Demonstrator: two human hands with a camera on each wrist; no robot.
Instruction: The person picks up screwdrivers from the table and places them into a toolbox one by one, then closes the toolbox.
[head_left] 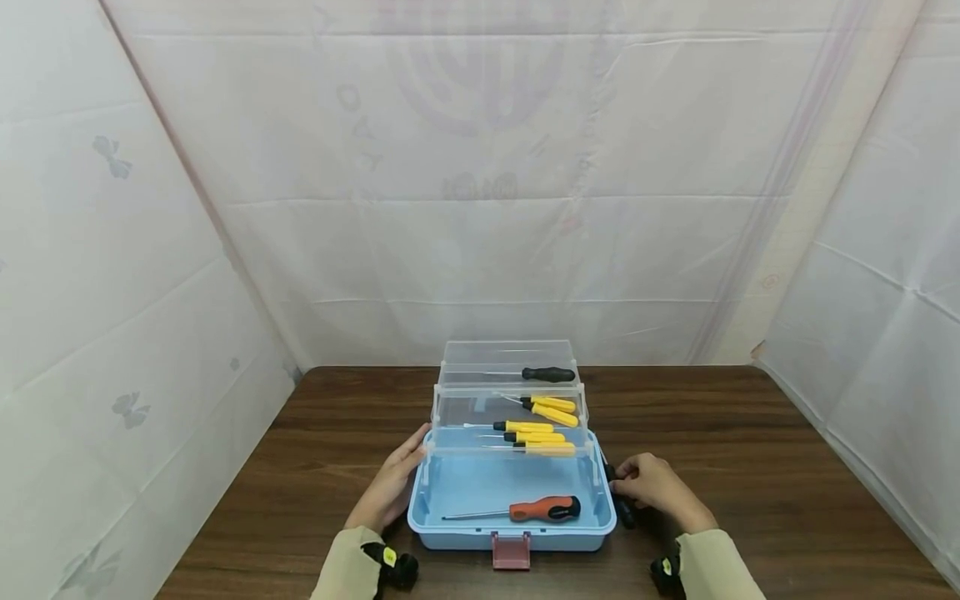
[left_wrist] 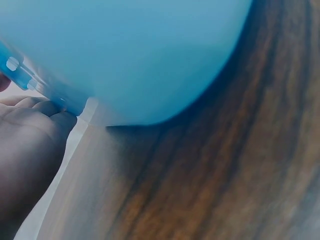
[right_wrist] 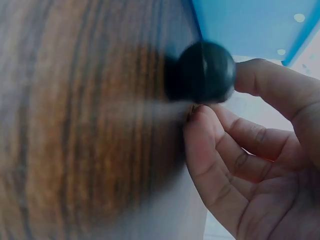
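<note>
Your right hand (head_left: 656,490) pinches a black-handled tool (head_left: 622,505) at lower right of centre, just beside the blue toolbox (head_left: 510,533). Your left hand (head_left: 390,487) rests with relaxed fingers against the box's left wall, on the wooden table (head_left: 787,467).

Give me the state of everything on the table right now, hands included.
Toolbox: open, trays stepped back.
Red screwdriver: lying in the blue base.
Yellow screwdrivers: lying in the clear trays.
Black screwdriver: lying in the top tray.
Latch: undone.
Left hand: resting against the box's side.
Right hand: gripping a black handle.
</note>
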